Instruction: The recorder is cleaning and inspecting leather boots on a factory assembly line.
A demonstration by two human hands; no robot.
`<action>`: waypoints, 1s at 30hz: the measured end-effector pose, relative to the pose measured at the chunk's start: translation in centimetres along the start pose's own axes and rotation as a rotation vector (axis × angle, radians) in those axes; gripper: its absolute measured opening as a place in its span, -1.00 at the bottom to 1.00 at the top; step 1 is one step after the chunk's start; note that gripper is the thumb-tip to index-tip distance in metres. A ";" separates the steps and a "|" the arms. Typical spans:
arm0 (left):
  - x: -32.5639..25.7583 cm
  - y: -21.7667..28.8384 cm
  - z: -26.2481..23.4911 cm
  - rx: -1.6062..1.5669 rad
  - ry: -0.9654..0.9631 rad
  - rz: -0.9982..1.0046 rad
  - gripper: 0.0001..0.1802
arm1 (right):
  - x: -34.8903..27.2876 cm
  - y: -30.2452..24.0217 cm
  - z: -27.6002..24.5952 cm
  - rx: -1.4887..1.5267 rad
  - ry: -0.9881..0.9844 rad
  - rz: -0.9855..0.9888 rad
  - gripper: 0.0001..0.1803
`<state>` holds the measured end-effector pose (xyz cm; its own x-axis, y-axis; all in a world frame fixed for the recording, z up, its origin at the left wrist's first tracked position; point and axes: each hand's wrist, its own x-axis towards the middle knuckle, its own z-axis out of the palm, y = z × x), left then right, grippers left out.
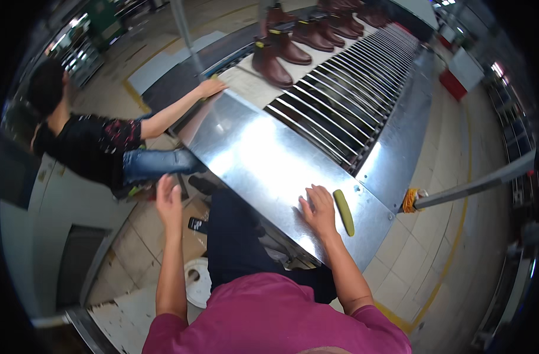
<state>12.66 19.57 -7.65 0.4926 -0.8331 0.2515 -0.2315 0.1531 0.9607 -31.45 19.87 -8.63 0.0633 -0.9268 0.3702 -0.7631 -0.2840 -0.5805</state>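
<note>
My right hand [319, 211] is over the near part of the shiny metal table end [246, 144], its fingers apart and nothing in them. Just right of it lies a long, narrow olive-green piece [344, 212] with rounded ends; its kind I cannot make out. Off the table's left side, my left hand [169, 200] is raised in the air, open and holding nothing. Several brown ankle boots [271, 65] stand in rows on a pale strip at the far side, well away from both my hands.
A conveyor of metal rods [340, 94] runs back from the table end. At the left, a co-worker [86, 144] rests a hand [210, 87] on the table's far corner. A metal post [476, 180] with orange cord stands at the right. A white round lid [197, 283] is down by my legs.
</note>
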 end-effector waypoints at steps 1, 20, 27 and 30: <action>2.0 0.6 3.3 -0.017 -0.090 -0.002 -0.52 | -0.6 0.4 -0.8 -0.194 0.106 -0.090 -0.60; 29.9 -8.7 49.9 0.252 -0.114 0.097 0.23 | -3.9 4.7 -3.4 -0.649 0.077 0.432 -0.35; 32.1 -8.5 58.3 0.652 -0.052 -0.238 0.50 | -3.5 4.8 -4.0 -0.665 0.031 0.446 -0.35; 30.6 -6.5 60.3 0.636 -0.035 -0.357 0.45 | -3.4 4.6 -4.3 -0.654 0.048 0.468 -0.36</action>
<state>-21.32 -39.00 -13.28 0.6048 -0.7925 -0.0783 -0.5096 -0.4607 0.7267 -37.93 22.80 -9.45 -0.3727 -0.8982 0.2331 -0.9265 0.3464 -0.1467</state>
